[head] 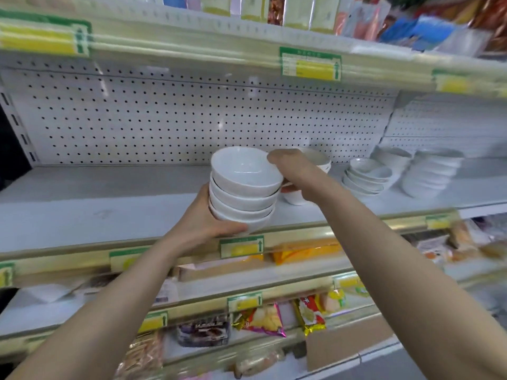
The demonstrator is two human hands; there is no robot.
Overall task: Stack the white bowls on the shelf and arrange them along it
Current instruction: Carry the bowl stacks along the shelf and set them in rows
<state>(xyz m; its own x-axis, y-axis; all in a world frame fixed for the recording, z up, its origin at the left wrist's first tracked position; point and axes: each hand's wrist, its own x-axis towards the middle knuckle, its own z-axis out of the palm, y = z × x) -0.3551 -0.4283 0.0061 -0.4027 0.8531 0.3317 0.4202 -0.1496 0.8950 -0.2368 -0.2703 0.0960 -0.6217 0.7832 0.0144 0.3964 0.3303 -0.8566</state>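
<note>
Shelving fills my view: a white store shelf [109,209] backed by white pegboard [164,119], with green-and-yellow price tags [311,64] along the rails. At its front edge sits a stack of white bowls [244,193], four deep; I cannot tell whether it rests on the shelf or is lifted. My left hand [208,223] grips the stack's lowest bowl, thumb curled across its front. My right hand [293,174] lies against the stack's right side, thumb at the top rim; its fingers are hidden, so I cannot tell its grip. Right of the stack stand small white dishes [365,176], then taller bowl stacks [430,174]. Below the stack, snack packets [260,320] fill lower shelves.
</note>
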